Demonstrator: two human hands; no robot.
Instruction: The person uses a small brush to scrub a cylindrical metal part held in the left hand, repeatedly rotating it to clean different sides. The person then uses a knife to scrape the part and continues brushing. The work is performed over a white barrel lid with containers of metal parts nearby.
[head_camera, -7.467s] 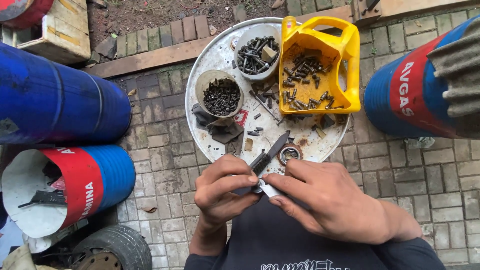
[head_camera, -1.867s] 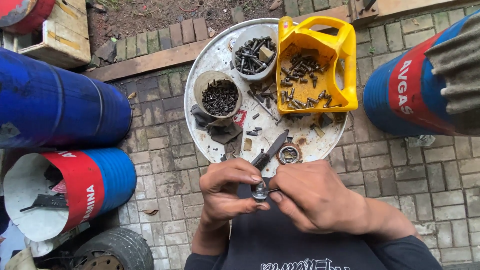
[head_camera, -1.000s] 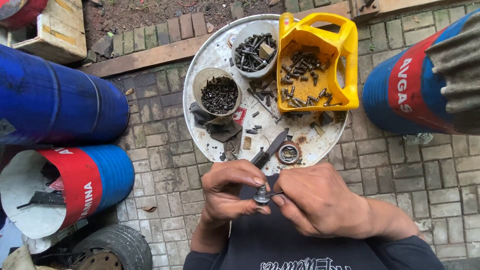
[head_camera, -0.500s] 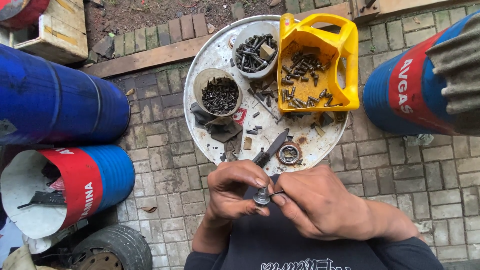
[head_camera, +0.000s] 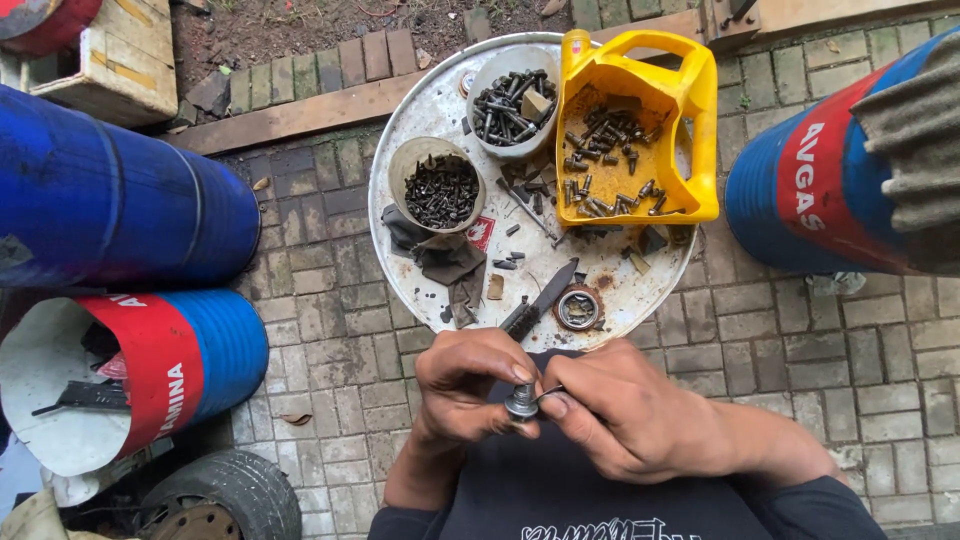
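Note:
My left hand (head_camera: 465, 388) pinches a small grey bolt with a nut or washer on it (head_camera: 521, 402) just above my lap. My right hand (head_camera: 625, 415) meets it from the right, its fingertips on the same piece and on a thin metal bit beside it. Both hands hover at the near edge of a round white metal lid (head_camera: 435, 105) that serves as a tray. A knife with a dark handle (head_camera: 537, 307) and a rusty round bearing (head_camera: 578, 309) lie on the lid just beyond my fingers.
On the lid stand a cut yellow jug (head_camera: 690, 100) of bolts, a beige cup (head_camera: 438, 188) of dark screws, a white bowl (head_camera: 510, 72) of bolts and a dark rag (head_camera: 440, 255). Blue drums (head_camera: 110, 205) (head_camera: 830, 180) flank it; an open red-and-blue drum (head_camera: 150, 375) and a tyre (head_camera: 225, 495) lie left.
The hands have drawn closer over the small bolt and have turned it a little between the fingertips. Everything on the lid has stayed in place.

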